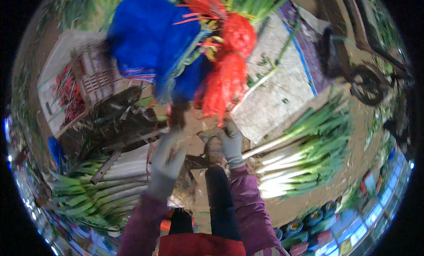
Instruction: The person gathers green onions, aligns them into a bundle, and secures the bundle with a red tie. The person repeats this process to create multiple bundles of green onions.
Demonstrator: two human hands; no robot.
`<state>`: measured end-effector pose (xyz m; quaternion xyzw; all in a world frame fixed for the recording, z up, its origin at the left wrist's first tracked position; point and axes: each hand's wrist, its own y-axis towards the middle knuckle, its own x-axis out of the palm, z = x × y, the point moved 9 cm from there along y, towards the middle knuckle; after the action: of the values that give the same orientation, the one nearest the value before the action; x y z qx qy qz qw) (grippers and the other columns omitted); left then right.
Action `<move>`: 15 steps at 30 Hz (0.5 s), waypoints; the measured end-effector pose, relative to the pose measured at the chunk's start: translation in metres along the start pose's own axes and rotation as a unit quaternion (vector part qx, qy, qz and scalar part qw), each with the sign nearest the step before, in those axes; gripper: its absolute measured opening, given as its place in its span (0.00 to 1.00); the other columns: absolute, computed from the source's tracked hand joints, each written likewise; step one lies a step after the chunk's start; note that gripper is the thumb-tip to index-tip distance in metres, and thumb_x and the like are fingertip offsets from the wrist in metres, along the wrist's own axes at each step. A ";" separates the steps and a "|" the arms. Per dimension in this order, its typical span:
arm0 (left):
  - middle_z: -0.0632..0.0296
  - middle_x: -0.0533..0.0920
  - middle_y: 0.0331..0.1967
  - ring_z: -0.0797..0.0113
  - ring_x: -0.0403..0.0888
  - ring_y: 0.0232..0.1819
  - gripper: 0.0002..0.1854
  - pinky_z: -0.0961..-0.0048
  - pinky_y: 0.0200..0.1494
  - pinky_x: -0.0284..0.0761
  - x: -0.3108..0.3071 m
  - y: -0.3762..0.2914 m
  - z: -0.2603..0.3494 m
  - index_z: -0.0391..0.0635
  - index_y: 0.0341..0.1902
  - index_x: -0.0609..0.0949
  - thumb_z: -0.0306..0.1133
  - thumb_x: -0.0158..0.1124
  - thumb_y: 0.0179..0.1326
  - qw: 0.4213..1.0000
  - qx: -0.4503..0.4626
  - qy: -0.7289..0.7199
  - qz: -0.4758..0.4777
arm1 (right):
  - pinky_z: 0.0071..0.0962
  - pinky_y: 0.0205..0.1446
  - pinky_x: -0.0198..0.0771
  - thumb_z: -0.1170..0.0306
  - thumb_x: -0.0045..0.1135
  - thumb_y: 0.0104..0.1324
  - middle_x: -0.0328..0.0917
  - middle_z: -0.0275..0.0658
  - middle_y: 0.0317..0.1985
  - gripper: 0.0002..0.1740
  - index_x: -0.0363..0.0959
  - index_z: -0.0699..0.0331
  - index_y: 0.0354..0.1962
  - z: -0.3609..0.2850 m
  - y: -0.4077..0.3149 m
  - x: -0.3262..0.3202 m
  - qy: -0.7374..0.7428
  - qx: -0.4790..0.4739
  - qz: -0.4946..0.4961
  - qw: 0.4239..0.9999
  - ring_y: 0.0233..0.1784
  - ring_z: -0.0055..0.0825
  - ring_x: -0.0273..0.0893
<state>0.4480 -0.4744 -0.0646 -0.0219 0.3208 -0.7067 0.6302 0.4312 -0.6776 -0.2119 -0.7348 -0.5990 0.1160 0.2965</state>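
Note:
My left hand (168, 156), in a light work glove and blurred, reaches forward at the lower edge of a blue cloth (145, 37); what its fingers grip is not clear. Level with it on the right, my gloved right hand (232, 141) has its fingertips at the lower end of a bundle of red plastic netting (228, 80). Yellow and pink ties hang between the cloth and the netting. Trimmed green onions (122, 169), long and white-stemmed, lie in a pile left of my left arm. More of them (285, 166) lie right of my right hand.
A pale woven sheet (278, 80) with scraps of leaf lies at front right, with one long onion (261, 80) across it. A plastic crate (96, 73) stands at front left. Beyond on the right is a wheel (369, 85). Small containers (314, 218) stand at lower right.

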 end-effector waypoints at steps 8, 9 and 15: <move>0.67 0.80 0.27 0.75 0.75 0.24 0.06 0.78 0.27 0.72 0.158 0.193 -0.055 0.47 0.36 0.81 0.35 0.66 0.62 0.874 -0.260 -0.406 -0.057 | 0.45 0.35 0.68 0.65 0.62 0.65 0.76 0.53 0.30 0.11 0.75 0.65 0.36 -0.022 -0.140 -0.045 -0.381 -0.104 -0.054 0.917 0.35 0.52 0.77; 0.67 0.79 0.27 0.76 0.74 0.24 0.03 0.79 0.27 0.72 0.148 0.216 -0.030 0.47 0.37 0.81 0.31 0.65 0.63 0.912 -0.150 -0.376 -0.072 | 0.45 0.39 0.71 0.61 0.58 0.67 0.80 0.52 0.35 0.13 0.78 0.63 0.40 0.002 -0.191 -0.097 -0.399 0.025 0.017 0.916 0.37 0.52 0.79; 0.63 0.80 0.34 0.72 0.76 0.26 0.16 0.75 0.30 0.75 0.117 0.214 0.028 0.45 0.55 0.78 0.27 0.61 0.63 0.937 -0.024 -0.337 -0.090 | 0.48 0.43 0.72 0.52 0.48 0.70 0.82 0.47 0.35 0.25 0.71 0.57 0.57 0.022 -0.607 -0.372 -0.510 0.654 -0.110 0.548 0.38 0.45 0.79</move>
<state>0.6239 -0.5923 -0.1891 -0.3026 0.1027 -0.7035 0.6348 -0.1678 -0.9591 0.0508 -0.0836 -0.4844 0.7974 0.3500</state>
